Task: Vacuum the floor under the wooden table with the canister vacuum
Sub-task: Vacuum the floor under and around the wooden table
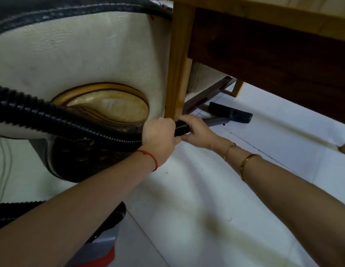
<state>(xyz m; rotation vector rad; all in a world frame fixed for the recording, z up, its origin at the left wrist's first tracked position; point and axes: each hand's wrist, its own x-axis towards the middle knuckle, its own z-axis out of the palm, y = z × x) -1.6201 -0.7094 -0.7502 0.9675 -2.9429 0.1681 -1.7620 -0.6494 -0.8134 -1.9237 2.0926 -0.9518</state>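
So the biggest thing in view is the cream sofa (71, 54) filling the left side, with its glossy wood-trimmed arm end sitting right by the action. Next to it is the wooden table (264, 45), seen from low down, near leg (177, 64) planted on the white tile floor (206, 189).

Step-wise this looks like mid-vacuuming: the floor head (230, 112) is already under the table, flat on the tiles just past the near leg, beside a dark sofa foot rail. Lots of floor further back under the table is probably not covered yet, so I'd say it's partway at best.

Grip: the left hand (160, 137) is wrapped round the black ribbed hose (61, 118) right where it ends, and the right hand (196, 132) is curled round the hose cuff where the grey wand (214, 120) starts. Both are clenched on the thing, almost touching each other, just beside the table leg.

So the head sits ahead and to the right of the hands, at the far end of the short visible bit of wand. Next move, I reckon, needs the wand kept low and pushed deeper under, steering clear of that leg and rail.

A grey and red piece (102, 251) at the bottom, maybe the canister, is near the left forearm; can't tell for sure.
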